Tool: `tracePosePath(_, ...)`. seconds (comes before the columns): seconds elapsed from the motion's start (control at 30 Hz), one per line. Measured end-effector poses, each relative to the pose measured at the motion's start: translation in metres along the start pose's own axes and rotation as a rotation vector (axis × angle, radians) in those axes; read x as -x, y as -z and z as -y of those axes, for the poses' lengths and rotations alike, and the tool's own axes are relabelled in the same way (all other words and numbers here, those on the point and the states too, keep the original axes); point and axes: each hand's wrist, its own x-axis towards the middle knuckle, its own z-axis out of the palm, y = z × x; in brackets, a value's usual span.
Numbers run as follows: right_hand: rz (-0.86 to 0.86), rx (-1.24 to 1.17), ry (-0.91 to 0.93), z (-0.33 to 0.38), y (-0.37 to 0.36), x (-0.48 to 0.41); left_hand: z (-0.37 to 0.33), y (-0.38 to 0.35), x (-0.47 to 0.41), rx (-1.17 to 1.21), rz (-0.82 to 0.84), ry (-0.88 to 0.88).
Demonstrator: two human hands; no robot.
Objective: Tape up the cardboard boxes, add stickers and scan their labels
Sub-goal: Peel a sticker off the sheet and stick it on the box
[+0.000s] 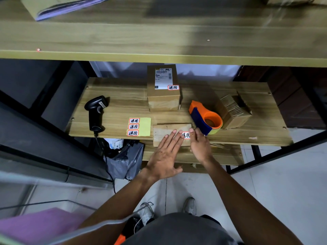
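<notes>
The wooden tabletop (238, 137) carries everything under an upper shelf (159, 41). At its back stands a tall cardboard box (163, 98), taped, labelled and already wearing a red-edged sticker, so it looks finished apart perhaps from scanning. To the right lies a bundle of flattened cartons (233, 112), seemingly not yet made up. At the front edge a flat box (164, 129) is in hand: the left hand (166, 154) lies open and flat on it, while the right hand (199, 145) presses a sticker (186, 135) down with its fingertips, gripping nothing. The tape dispenser (206, 118), scanner (96, 112) and sticker sheet (139, 126), three stickers left, wait nearby.
</notes>
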Motion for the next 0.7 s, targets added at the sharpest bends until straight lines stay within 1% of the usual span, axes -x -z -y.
tracePosePath(0.03,0.025,-0.082,-0.055,0.001,0.002,-0.002,0.0,0.0,-0.001,0.004,0.001,0.003)
tracePosePath(0.1,0.121,-0.303,-0.223,0.003,0.009,-0.005,0.001,0.001,-0.002,0.009,-0.003,0.003)
tracePosePath(0.13,0.166,-0.365,-0.275,0.003,0.014,-0.006,0.001,0.001,-0.002,0.002,-0.006,-0.001)
tracePosePath(0.23,0.219,-0.35,-0.274,0.001,0.02,-0.009,0.004,0.001,-0.002,-0.029,-0.004,-0.016)
tracePosePath(0.3,0.178,-0.297,-0.219,0.002,0.017,-0.008,0.004,0.001,-0.005,-0.043,-0.012,-0.016)
tracePosePath(0.43,0.062,-0.082,-0.121,0.006,0.005,-0.005,0.005,0.004,-0.005,-0.031,-0.038,-0.012)
tracePosePath(0.5,0.035,0.029,-0.083,0.003,0.001,0.0,0.004,0.002,0.0,-0.03,-0.061,0.012)
tracePosePath(0.6,0.042,0.177,-0.039,0.004,0.003,0.009,0.0,-0.003,0.006,-0.044,-0.068,0.053)
tracePosePath(0.7,-0.069,0.277,0.081,0.002,0.003,0.016,-0.002,-0.007,0.009,-0.045,-0.058,0.054)
